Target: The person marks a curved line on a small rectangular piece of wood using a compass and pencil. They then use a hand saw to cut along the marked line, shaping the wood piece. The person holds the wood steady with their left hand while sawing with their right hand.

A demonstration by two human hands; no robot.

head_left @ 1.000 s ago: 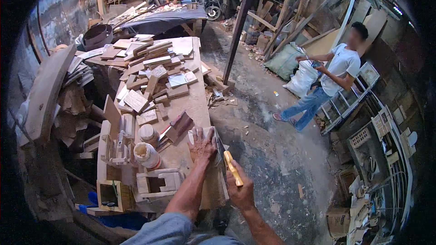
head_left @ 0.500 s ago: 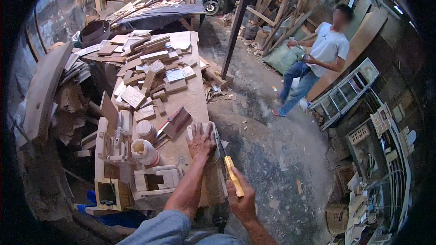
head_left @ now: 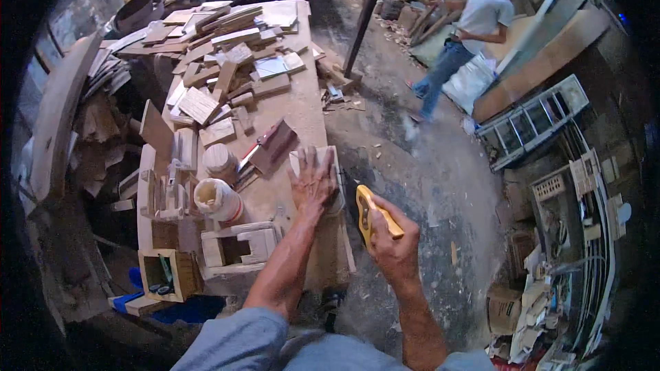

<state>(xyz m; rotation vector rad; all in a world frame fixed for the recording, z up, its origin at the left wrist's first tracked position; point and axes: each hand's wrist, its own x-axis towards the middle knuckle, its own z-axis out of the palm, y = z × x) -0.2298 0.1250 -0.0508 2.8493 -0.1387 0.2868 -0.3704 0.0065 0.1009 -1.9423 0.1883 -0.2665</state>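
My left hand (head_left: 313,182) lies with fingers spread on a pale wooden piece (head_left: 298,159) at the bench's right edge. My right hand (head_left: 394,237) grips the yellow handle of a saw (head_left: 364,197), whose dark blade points toward that piece. Beside my left hand are a dark reddish board (head_left: 275,144) with a red-handled tool and thin sticks, a lidded wooden-coloured jar (head_left: 218,161), an open white jar (head_left: 218,199) and a small wooden frame (head_left: 239,254).
The bench (head_left: 309,110) bears piled offcuts (head_left: 227,72) and an open wooden box (head_left: 168,275). A person (head_left: 471,20) in a white shirt walks on the right. A dark post (head_left: 361,31), ladder (head_left: 529,124) and stacked scraps (head_left: 540,302) flank the floor.
The view has tilted, so the bench appears higher. My right hand has raised and angled the saw's handle. The person in white has moved farther back and turned.
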